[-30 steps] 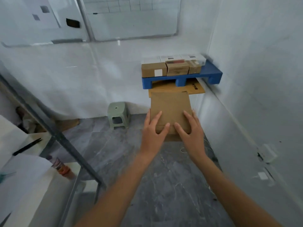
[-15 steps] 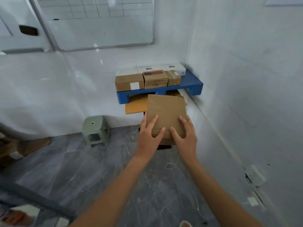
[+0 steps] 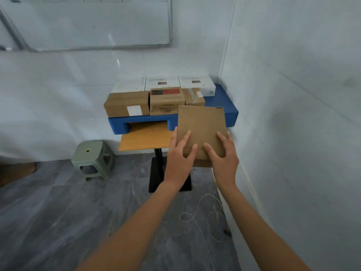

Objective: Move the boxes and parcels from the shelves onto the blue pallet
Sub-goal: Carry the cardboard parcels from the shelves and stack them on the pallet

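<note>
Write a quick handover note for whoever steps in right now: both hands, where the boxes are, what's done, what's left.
Left hand and right hand: both grip the near end of a flat brown parcel, held in the air in front of the blue pallet.
Done: three brown boxes and three white boxes sit on the pallet, which rests on a small table.
Left: set this parcel on the pallet. The shelves are out of view.

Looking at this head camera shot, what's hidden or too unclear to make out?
- Front right part of the blue pallet: hidden by the brown box held by the left hand and right hand.
- Box underside and fingers beneath: hidden by the box.
- Print on the white boxes: too small and blurred.
- Whiteboard: cut off by the top edge.
</note>
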